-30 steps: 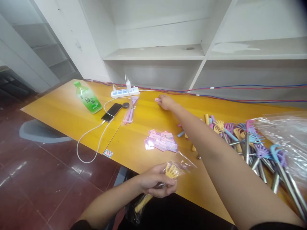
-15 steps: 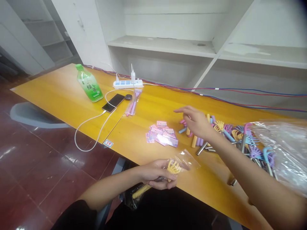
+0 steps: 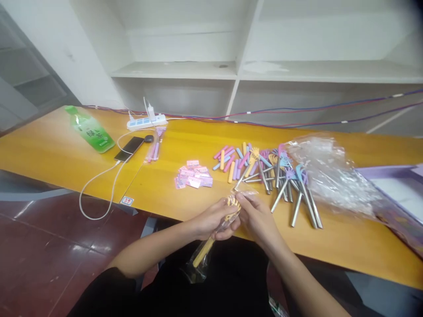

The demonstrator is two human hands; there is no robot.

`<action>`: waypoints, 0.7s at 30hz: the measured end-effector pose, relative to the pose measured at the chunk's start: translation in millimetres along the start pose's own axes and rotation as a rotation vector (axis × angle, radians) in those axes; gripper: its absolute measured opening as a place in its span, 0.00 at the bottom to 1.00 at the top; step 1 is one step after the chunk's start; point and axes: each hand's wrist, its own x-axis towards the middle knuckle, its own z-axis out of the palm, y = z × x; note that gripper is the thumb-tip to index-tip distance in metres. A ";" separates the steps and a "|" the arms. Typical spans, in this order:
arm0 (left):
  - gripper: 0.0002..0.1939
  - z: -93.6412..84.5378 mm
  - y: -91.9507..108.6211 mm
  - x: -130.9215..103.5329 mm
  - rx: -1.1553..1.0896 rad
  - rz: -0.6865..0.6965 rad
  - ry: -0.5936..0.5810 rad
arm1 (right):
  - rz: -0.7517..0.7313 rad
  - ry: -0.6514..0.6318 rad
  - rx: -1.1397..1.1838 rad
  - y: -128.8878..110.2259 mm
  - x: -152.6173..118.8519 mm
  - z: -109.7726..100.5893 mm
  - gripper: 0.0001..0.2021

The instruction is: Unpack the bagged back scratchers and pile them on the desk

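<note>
My left hand (image 3: 214, 218) is closed around a yellow back scratcher (image 3: 204, 252) inside a clear plastic bag (image 3: 197, 274). The scratcher's clawed head points up and away from me, its handle down toward my lap. At the bag's top end, beside the claw, my right hand (image 3: 259, 218) pinches the plastic with thumb and fingers. Beyond my hands lies a pile of pink and purple printed cards (image 3: 194, 178). Loose coloured handle sleeves (image 3: 231, 171) and claw heads on metal rods (image 3: 297, 207) are heaped to the right of the cards.
A heap of clear plastic bags (image 3: 330, 176) and a purple-edged box (image 3: 373, 174) are on the right. Toward the left are a bagged purple scratcher (image 3: 156, 147), a phone (image 3: 129, 149) on a white cable, a green bottle (image 3: 90, 132) and a power strip (image 3: 147, 122).
My right hand has come back from above the handle sleeves to the bag's top end and closed on it. The view has swung right, bringing the box into sight.
</note>
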 end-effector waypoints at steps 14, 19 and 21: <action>0.23 -27.6 -25.5 -26.8 0.005 -0.084 -0.312 | -0.786 0.206 -0.630 -133.8 3.6 -46.3 0.10; 0.24 -22.1 -27.3 -25.8 0.044 -0.087 -0.332 | -1.027 0.228 -0.709 -169.9 -27.2 -30.7 0.07; 0.24 -19.7 -24.4 -27.1 0.096 -0.086 -0.320 | -0.958 0.140 -0.746 -176.2 -35.8 -34.5 0.06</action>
